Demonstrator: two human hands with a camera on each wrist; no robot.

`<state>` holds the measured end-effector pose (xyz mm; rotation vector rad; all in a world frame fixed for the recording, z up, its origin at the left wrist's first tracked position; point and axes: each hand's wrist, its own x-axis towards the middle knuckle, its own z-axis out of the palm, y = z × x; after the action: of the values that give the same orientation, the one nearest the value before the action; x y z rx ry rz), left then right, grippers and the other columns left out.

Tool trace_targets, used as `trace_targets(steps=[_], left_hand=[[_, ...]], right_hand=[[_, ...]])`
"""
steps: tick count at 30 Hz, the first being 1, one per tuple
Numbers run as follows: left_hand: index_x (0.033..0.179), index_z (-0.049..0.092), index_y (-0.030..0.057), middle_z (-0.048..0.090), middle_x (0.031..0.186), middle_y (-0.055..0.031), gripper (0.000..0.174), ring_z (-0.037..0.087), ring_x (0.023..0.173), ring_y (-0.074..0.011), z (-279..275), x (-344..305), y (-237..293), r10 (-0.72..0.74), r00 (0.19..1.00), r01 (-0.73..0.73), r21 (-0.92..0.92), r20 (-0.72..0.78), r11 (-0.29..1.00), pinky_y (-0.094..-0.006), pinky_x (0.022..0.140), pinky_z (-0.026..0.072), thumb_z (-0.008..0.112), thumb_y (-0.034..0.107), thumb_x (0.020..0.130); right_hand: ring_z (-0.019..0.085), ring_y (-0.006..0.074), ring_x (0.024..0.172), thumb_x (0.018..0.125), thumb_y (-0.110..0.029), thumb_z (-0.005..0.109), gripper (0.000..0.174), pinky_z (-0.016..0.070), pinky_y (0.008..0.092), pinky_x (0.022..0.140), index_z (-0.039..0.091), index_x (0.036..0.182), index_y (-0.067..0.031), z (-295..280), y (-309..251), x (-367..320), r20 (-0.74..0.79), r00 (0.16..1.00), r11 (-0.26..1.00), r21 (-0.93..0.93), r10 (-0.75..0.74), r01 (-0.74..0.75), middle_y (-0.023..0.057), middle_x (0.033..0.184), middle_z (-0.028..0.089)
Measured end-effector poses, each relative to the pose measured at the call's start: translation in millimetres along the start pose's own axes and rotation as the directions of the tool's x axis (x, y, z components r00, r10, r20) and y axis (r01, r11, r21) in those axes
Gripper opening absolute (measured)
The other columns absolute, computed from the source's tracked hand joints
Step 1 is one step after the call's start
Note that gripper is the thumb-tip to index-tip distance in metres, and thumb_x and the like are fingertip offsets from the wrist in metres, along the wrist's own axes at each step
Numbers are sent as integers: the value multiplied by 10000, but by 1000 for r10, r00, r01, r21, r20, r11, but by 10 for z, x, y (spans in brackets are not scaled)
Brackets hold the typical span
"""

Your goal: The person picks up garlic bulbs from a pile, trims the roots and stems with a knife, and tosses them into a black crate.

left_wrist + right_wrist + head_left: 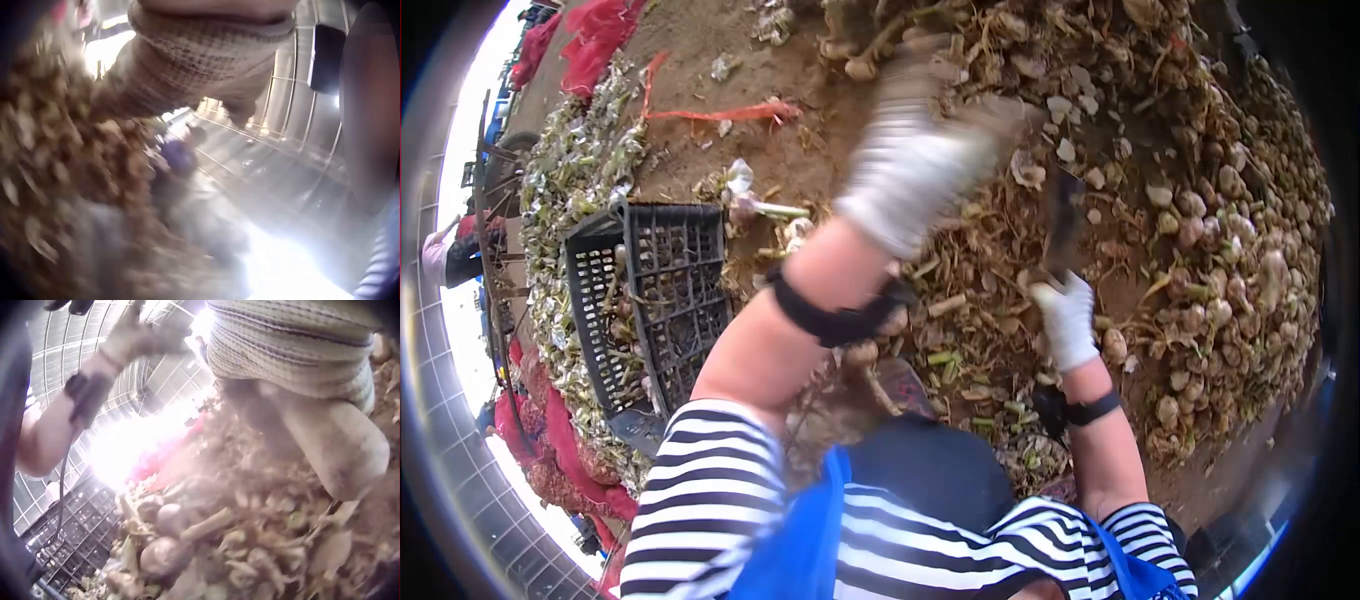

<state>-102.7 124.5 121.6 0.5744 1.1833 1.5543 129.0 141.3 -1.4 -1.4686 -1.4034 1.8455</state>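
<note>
My left hand (925, 160), in a white knit glove, is raised over the ground left of the garlic heap and blurred by motion. Its thumb stands away from the fingers in the head view, and the right wrist view shows the same hand (140, 347) with spread fingers and nothing in them. In my gloved right hand (1068, 318) I grip a knife (1063, 220) with a dark blade pointing away from me. Loose garlic bulbs (1190, 230) are heaped to the right of it. Dry garlic stalks and skins (980, 260) litter the ground between both hands.
A black plastic crate (675, 290) stands tilted at my left, beside a bank of cut stalks (580, 150). Red mesh sacks (555, 440) lie farther left, near a person (465, 250). An orange strip (720, 113) lies on the soil.
</note>
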Motion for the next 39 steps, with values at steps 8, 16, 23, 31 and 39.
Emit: trace_targets(steps=[8,16,23,31,39], left_hand=[[1036,609,36,616,908,-68,492,560,754,-171,-3331,-481,-1299,266,416,318,413,-870,853,-338,647,470,785,273,642],[1157,443,97,575,1076,-39,600,570,927,-148,-1998,-67,-435,183,880,72,504,-438,861,-299,812,506,712,-48,640],[1272,413,86,536,1214,-64,582,574,1027,-194,-634,-441,-409,-5,959,-148,512,285,846,-347,953,446,677,81,754],[1311,387,120,510,1257,-81,448,480,1163,-186,-602,-650,-950,-276,925,93,549,261,831,-358,989,397,486,318,922],[1101,473,21,613,925,-38,533,594,879,-182,-258,-890,-1000,-14,998,-13,450,57,893,-376,880,453,758,125,662]], right_hand=[[496,105,622,711,-49,585,229,426,241,571,576,929,21,-327,354,-48,-86,977,973,-107,197,-206,13,742,575],[578,319,598,707,-150,510,176,475,386,575,608,823,-61,130,-616,-71,146,984,637,-750,-104,179,144,667,604],[585,328,596,638,-157,619,112,464,402,513,562,712,-94,181,-898,-177,397,806,308,-776,-439,550,125,644,571],[586,331,617,617,-193,632,158,473,398,556,563,713,-89,192,-893,-310,432,818,368,-741,-380,562,127,650,570],[606,316,675,606,-213,635,182,490,407,595,565,733,-104,23,-364,-294,390,852,420,-747,-349,515,119,674,585]])
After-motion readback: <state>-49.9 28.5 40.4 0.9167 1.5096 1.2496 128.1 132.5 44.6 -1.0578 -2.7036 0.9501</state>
